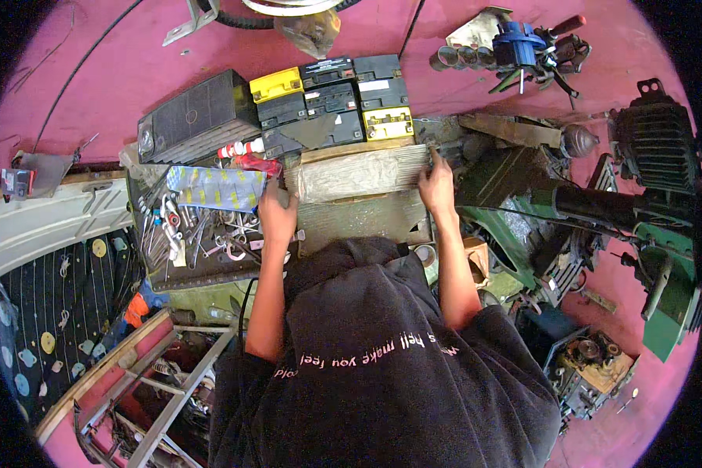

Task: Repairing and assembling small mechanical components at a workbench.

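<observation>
A long bundle of thin rods in a wrinkled pale wrapper, looking like welding rods (359, 173), lies crosswise in front of me. My right hand (437, 186) grips its right end, where the bare rod tips show between thumb and fingers. At the opposite end is my left hand (278, 214), its fingers bent and thumb apart around the bundle's left edge; the fingertips are partly hidden. Close against the left hand lies a flat blue-and-yellow packet (218, 187). A crumpled red wrapper (259, 164) sits just above that hand.
Several motorcycle batteries (331, 101) stand behind the bundle, beside a black ribbed case (195, 117). Loose wrenches and sockets (203, 234) fill the tray at left. A green machine (655, 288) stands at right. Below left is a metal frame (168, 413).
</observation>
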{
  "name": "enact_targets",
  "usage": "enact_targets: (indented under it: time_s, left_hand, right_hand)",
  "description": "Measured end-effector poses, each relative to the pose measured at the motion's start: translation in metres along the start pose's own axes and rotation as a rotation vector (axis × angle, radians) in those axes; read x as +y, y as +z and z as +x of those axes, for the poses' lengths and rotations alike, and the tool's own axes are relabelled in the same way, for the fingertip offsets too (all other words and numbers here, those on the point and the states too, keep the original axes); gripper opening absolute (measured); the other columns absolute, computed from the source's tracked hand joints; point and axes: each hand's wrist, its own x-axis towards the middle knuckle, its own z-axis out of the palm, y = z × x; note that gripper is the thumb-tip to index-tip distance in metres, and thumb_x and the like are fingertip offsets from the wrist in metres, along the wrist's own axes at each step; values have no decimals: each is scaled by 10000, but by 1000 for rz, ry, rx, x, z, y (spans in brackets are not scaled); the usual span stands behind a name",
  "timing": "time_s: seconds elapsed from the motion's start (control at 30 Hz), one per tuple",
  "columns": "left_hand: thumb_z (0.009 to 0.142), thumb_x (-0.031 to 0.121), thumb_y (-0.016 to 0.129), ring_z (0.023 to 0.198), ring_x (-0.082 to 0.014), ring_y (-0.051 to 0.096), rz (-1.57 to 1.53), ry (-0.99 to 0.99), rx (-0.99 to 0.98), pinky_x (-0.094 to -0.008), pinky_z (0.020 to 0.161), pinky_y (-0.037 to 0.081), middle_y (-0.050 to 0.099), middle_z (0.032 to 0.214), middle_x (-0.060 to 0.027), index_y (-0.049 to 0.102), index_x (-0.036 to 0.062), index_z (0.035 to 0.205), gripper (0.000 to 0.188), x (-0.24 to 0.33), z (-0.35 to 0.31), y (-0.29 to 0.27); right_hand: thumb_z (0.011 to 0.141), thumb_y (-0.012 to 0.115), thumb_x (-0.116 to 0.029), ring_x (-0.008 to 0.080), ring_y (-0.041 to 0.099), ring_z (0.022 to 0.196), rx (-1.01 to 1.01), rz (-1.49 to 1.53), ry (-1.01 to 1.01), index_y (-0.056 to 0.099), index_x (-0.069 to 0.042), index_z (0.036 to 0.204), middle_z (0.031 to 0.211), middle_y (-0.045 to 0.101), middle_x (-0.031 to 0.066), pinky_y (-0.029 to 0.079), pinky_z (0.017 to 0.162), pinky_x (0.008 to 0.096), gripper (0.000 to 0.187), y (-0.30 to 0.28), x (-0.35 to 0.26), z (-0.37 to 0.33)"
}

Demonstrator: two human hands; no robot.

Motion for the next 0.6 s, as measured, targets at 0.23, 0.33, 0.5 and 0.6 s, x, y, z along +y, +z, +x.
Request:
enact_targets:
  time_s: [0.23,0.33,0.5,0.6]
  left_hand:
    - [876,123,772,1097,-491,637,11,1,-61,-520,981,507,689,1194,-302,652,-76,1273,460,-8,-50,-28]
    - [880,136,768,1115,-483,640,55,-27,-34,-514,995,509,689,1206,-305,669,-73,1257,443,-14,-76,-35]
    - [876,141,765,1014,-468,680,104,-236,45,-509,910,534,721,1098,-280,694,-33,1216,389,-25,-105,-49]
    - [879,135,762,957,-459,686,106,-298,119,-515,859,539,733,1046,-252,710,-26,1168,335,-35,-113,-59]
  right_hand:
    - [861,606,7,450,494,1302,37,-141,-303,538,56,1386,1383,545,265,415,1137,517,532,-5,-36,-44]
    - [858,632,5,438,505,1277,-45,-96,-378,574,29,1355,1355,567,235,419,1137,517,501,1,-48,-46]
    - [854,664,-17,431,528,1236,-240,-140,-534,614,-1,1324,1270,601,221,447,1109,501,473,12,-80,-34]
    - [851,684,-43,431,549,1192,-317,-115,-613,641,-16,1275,1224,621,209,458,1091,497,427,19,-107,-27]
